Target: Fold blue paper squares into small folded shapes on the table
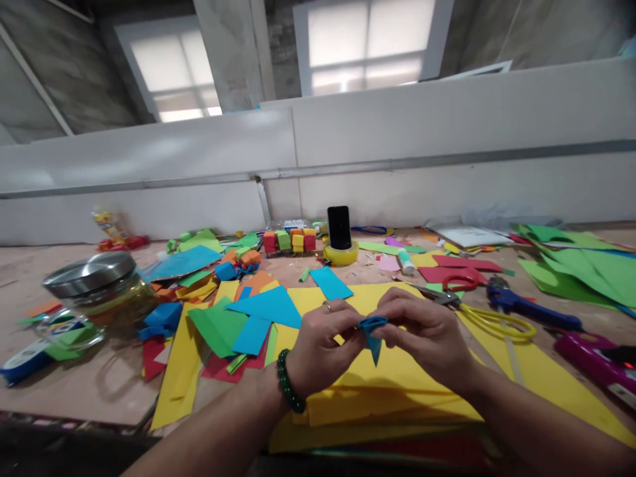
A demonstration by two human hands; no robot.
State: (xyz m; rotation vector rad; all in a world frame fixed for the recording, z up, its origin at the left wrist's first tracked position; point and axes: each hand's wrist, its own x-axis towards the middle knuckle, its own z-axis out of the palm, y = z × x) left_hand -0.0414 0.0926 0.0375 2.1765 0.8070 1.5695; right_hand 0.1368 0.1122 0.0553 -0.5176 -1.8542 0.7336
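My left hand (320,348), with a dark green bead bracelet (289,381) at the wrist, pinches one side of a small folded piece of blue craft paper (373,339). On its other side, my right hand (428,336) grips it between thumb and fingers. The blue piece is rolled or folded at the top and narrows to a point below. Both hands hold it above large yellow sheets (392,381). Flat blue sheets (265,308) and a green sheet (218,328) lie to the left of my left hand.
Yellow-handled scissors (497,322), blue-handled pliers (531,305) and a magenta glue gun (593,361) lie right. A lidded glass jar (106,298) stands left. Behind are a phone (339,226) on a yellow tape roll (340,253), coloured cubes (291,241) and a glue stick (405,262).
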